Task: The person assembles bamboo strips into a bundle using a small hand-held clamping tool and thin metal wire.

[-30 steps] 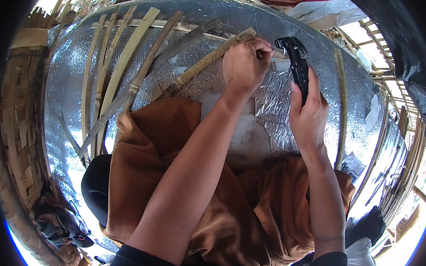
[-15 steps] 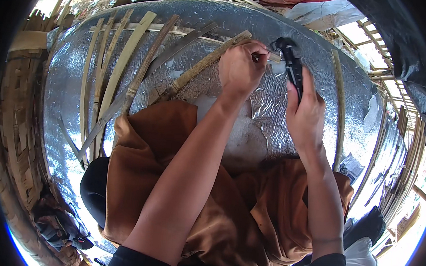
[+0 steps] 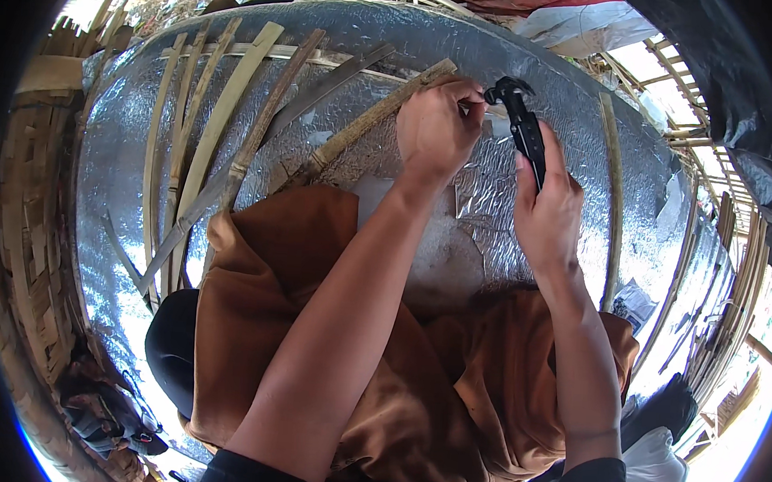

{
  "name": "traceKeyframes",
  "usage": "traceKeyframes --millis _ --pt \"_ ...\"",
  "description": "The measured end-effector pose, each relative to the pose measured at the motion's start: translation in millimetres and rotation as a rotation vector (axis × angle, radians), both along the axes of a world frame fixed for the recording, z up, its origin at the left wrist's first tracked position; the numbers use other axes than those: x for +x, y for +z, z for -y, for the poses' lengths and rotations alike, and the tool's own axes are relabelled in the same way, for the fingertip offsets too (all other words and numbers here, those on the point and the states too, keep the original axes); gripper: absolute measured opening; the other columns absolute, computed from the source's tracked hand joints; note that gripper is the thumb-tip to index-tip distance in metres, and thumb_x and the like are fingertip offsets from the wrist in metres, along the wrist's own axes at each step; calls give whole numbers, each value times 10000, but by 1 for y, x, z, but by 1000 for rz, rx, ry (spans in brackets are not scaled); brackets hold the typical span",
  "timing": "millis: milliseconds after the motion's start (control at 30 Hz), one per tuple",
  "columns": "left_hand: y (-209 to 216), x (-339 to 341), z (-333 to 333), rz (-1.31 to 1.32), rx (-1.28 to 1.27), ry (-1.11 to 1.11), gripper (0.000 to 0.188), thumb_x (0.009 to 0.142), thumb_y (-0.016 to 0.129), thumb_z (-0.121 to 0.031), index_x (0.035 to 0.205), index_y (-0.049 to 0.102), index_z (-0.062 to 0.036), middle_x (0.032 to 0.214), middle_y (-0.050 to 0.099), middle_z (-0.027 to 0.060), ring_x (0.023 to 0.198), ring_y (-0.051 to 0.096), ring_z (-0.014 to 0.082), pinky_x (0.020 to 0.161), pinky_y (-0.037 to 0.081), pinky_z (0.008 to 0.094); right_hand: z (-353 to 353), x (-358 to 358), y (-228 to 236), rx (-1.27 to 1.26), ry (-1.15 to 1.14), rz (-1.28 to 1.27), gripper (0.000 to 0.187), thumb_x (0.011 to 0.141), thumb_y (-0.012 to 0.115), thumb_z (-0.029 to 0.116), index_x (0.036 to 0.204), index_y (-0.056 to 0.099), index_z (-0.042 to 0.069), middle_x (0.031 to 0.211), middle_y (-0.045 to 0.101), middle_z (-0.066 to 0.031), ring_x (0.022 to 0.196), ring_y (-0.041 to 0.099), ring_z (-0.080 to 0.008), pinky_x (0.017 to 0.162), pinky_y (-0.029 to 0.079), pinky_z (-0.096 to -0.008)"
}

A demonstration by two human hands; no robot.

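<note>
My right hand [image 3: 549,206] grips a black claw hammer [image 3: 524,130] by its handle. The hammer's head is right beside the fingertips of my left hand [image 3: 437,126], which is closed in a pinch. Whatever those fingers hold is too small or hidden to name. Under and beside my left hand runs a bamboo strip [image 3: 356,139], slanting from the far middle down toward my lap. A light crosswise strip [image 3: 230,49] lies at the far side, and its right part passes behind my left hand.
Several bamboo slats [image 3: 227,110] lie across the silver foil sheet [image 3: 570,67] on the left, with a grey strip [image 3: 324,85] slanting over them. Another slat [image 3: 613,201] lies at the right. Brown cloth [image 3: 290,245] covers my lap. A woven bamboo wall [image 3: 33,222] stands at the left.
The hammer's head has moved slightly left, closer to my left fingertips. My right hand has shifted a little left with it. My left hand stays nearly in place.
</note>
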State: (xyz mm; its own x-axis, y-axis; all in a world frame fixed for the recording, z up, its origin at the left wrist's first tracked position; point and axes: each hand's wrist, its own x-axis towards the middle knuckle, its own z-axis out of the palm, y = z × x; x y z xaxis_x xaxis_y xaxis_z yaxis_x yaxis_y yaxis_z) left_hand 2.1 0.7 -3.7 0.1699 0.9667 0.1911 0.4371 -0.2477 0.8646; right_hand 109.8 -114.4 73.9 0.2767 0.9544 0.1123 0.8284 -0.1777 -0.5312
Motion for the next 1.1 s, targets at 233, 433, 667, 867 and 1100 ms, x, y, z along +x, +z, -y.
traceKeyframes --millis 233,433,667,867,1100 --pt "0 0 0 -13 16 -7 79 825 815 -173 856 782 -109 990 784 -32 693 727 179 669 567 307 3 -1 -4 20 7 -41 523 1009 592 84 1487 405 -15 1087 674 -347 915 706 -500 687 583 -531" --pt "0 0 2 -43 -52 -13 87 828 818 -168 887 788 -112 987 784 -18 691 726 155 653 563 307 6 -6 2 33 -62 -31 526 999 600 75 1482 403 0 1073 685 -340 921 698 -507 680 580 -538" --pt "-2 -1 -1 -41 40 -28 102 826 825 -163 865 781 -79 991 784 -10 682 713 149 646 556 297 1 1 -2 -62 9 30 543 989 610 76 1487 405 9 1096 679 -342 917 704 -504 699 583 -539" --pt "-1 -2 -1 -8 60 -17 124 821 834 -174 885 789 -78 1008 783 -19 695 718 161 655 556 298 4 -5 0 61 -19 -16 516 987 606 67 1471 437 10 1087 696 -308 921 710 -491 718 588 -533" --pt "-1 1 -3 31 -43 -21 109 830 823 -175 896 795 -94 1007 788 -8 719 732 175 663 560 304 3 -4 -2 140 -41 -27 504 996 606 74 1468 442 2 1055 701 -302 913 713 -488 706 593 -510"
